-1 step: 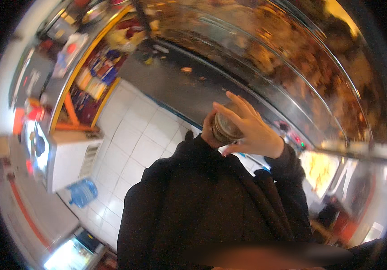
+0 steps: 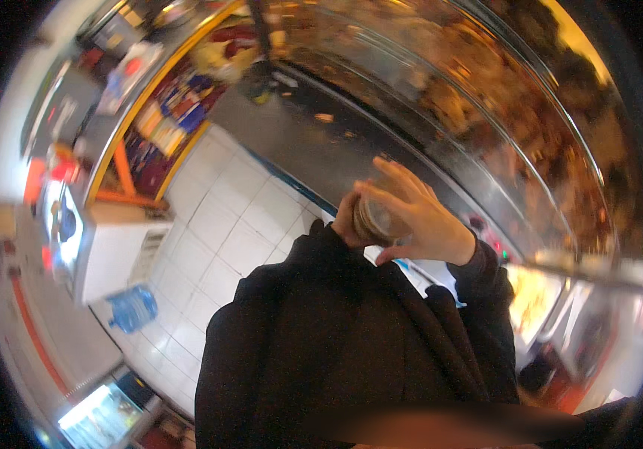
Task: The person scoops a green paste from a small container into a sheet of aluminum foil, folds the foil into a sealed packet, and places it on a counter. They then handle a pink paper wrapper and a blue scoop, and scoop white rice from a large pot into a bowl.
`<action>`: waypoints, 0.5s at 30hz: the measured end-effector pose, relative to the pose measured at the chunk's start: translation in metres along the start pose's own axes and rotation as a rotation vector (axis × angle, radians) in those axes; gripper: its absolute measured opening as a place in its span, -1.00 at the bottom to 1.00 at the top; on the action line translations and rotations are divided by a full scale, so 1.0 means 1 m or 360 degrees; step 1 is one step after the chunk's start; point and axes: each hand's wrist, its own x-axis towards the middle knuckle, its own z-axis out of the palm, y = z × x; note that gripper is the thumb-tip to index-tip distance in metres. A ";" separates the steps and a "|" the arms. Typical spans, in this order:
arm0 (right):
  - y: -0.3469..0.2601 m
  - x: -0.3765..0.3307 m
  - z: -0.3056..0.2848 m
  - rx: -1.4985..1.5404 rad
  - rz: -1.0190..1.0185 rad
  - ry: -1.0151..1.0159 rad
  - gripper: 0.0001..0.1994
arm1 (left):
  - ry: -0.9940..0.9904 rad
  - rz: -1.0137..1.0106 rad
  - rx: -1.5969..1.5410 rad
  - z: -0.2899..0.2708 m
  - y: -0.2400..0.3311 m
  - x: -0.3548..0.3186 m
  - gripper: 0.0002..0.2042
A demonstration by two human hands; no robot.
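In front of my chest, a small round jar-like container (image 2: pixel 374 221) is held tilted, with its rim or lid toward my right palm. My left hand (image 2: pixel 346 218) is wrapped round its far left side; most of that hand is hidden by the jar and the dark sleeve. My right hand (image 2: pixel 422 217) reaches over the jar from the right, fingers spread and stretched past it, thumb apart below. Whether its palm touches the jar is hidden. Blur hides what is inside the jar.
Beyond my hands runs a dark counter (image 2: pixel 291 127) below a glass display case (image 2: pixel 441 97) of brownish goods. White floor tiles (image 2: pixel 224 187) lie to the left. A blue water jug (image 2: pixel 133 308) lies beside a white cabinet (image 2: pixel 123 247); a yellow-framed shelf (image 2: pixel 179 112) stands behind.
The view has turned slightly, so the surroundings sit a little differently. My hands and the jar keep nearly the same pose; the right hand has shifted slightly.
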 end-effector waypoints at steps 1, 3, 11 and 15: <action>0.002 0.014 -0.003 -0.0016 -0.0216 -0.0061 -0.11 | -0.0036 -0.0071 0.0045 0.000 0.016 -0.007 -0.36; -0.002 0.058 0.016 0.0054 -0.0636 -0.0128 -0.21 | 0.0028 0.0122 0.0241 -0.008 0.037 -0.038 -0.41; -0.086 0.201 0.095 0.0342 -0.0910 -0.0033 -0.41 | 0.0412 0.1122 -0.0163 -0.015 0.121 -0.153 -0.55; -0.127 0.263 0.126 0.0483 -0.0822 -0.0100 -0.36 | 0.0531 0.1543 -0.0187 -0.042 0.168 -0.189 -0.51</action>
